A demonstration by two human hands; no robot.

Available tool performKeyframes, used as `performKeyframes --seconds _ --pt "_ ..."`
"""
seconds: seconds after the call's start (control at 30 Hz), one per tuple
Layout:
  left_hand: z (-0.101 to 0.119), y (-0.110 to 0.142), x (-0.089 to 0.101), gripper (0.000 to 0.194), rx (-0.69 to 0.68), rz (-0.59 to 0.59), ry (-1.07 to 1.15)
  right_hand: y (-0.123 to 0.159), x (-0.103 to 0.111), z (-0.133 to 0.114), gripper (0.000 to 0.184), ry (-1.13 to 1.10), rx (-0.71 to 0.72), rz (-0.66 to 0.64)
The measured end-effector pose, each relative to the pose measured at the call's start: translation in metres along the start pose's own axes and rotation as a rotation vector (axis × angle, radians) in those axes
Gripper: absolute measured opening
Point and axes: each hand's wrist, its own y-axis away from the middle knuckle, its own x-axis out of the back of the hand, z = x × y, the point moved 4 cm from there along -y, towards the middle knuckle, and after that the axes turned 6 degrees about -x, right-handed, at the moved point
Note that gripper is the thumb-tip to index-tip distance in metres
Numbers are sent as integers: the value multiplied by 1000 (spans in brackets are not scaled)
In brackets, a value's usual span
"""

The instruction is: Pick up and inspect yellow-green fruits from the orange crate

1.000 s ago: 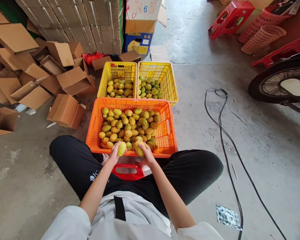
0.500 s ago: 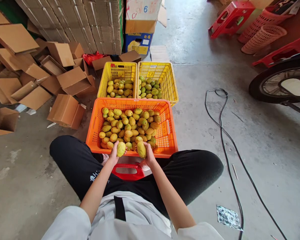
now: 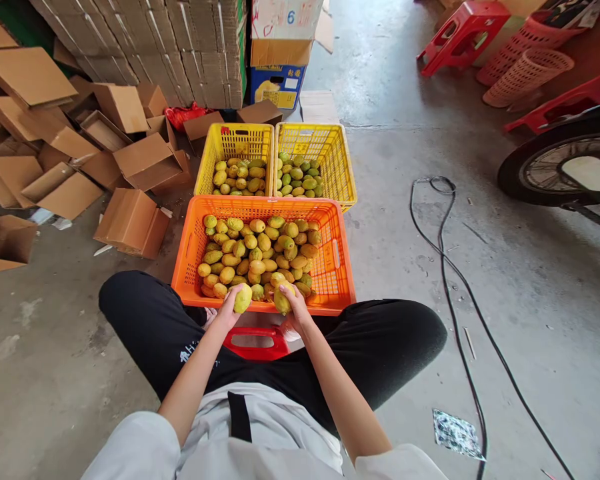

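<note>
My left hand is closed round a yellow, lemon-like fruit, held over the near edge of an orange plastic crate. My right hand grips another yellow, lemon-like fruit just to the right, its fingers wrapped over the side of it. The two hands are a short way apart. In the orange crate lies a heap of oval fruit, yellow to orange, some with green patches. The undersides of the held fruits are hidden.
Behind it stand a left yellow crate and a right yellow crate, both with fruit inside. Cardboard boxes are strewn on the left. A black cable lies on the right, with a motorbike wheel beyond. Under the orange crate shows a red stool.
The fruit in my right hand has turned, and my fingers now reach further over it. My left hand has tilted its fruit slightly. The crates have not moved.
</note>
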Motion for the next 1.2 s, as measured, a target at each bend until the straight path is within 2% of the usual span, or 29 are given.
performKeyframes --seconds 0.1,0.2,0.3,0.6,0.7,0.8,0.9,1.0,1.2 --pt "1 0 0 26 50 1 33 0 1 0 51 -34 -12 1" --pt "3 2 -5 34 87 -56 33 -1 4 1 37 -71 -66 50" --pt "5 4 -7 42 113 -48 33 -1 7 2 32 -87 -144 79" --pt "2 2 -5 42 110 -8 -11 0 3 2 43 -67 -235 3" --pt "1 1 -4 36 69 -17 -36 0 4 4 33 -70 -199 46" --pt "3 0 -3 32 -32 -44 -56 2 1 5 38 -50 -120 31" --pt "6 -1 -1 46 -108 -48 -52 4 -3 3 51 1 -54 -43" --pt "6 -2 0 56 -123 -27 -50 6 -4 1 58 52 -56 -38" --pt "8 -4 1 42 -100 3 0 6 0 0 56 88 -134 1"
